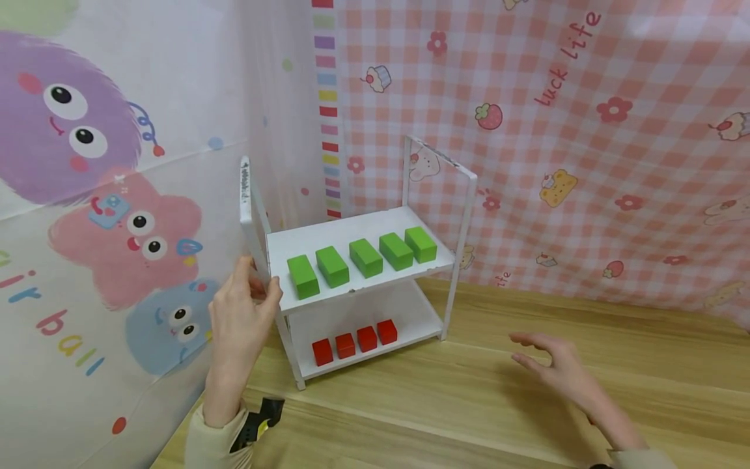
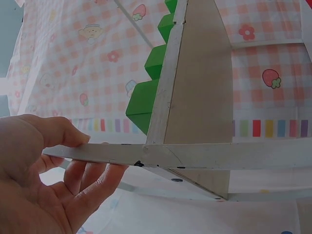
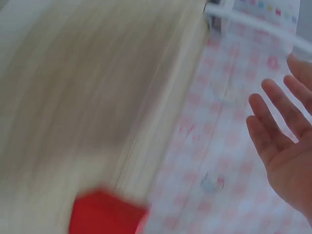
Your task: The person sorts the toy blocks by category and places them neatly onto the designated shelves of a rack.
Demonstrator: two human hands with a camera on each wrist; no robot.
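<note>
A white two-tier shelf point(image 1: 346, 225) stands on the wooden table. My left hand point(image 1: 243, 319) grips its front left post; in the left wrist view the thumb point(image 2: 73, 134) lies on one side of the post point(image 2: 112, 153) and the fingers are curled on the other. Several green blocks point(image 1: 366, 257) sit in a row on the upper tier. Several smaller red blocks point(image 1: 346, 345) line the lower tier. Away to the right of the shelf, my right hand point(image 1: 562, 368) hovers over the table with relaxed, spread fingers and holds nothing.
The wooden table point(image 1: 469, 391) extends to the right and front of the shelf. A pink checked cloth point(image 1: 527, 163) hangs behind, a white cartoon-printed sheet point(image 1: 176, 117) at the left. A blurred red object point(image 3: 107, 214) lies at the bottom of the right wrist view.
</note>
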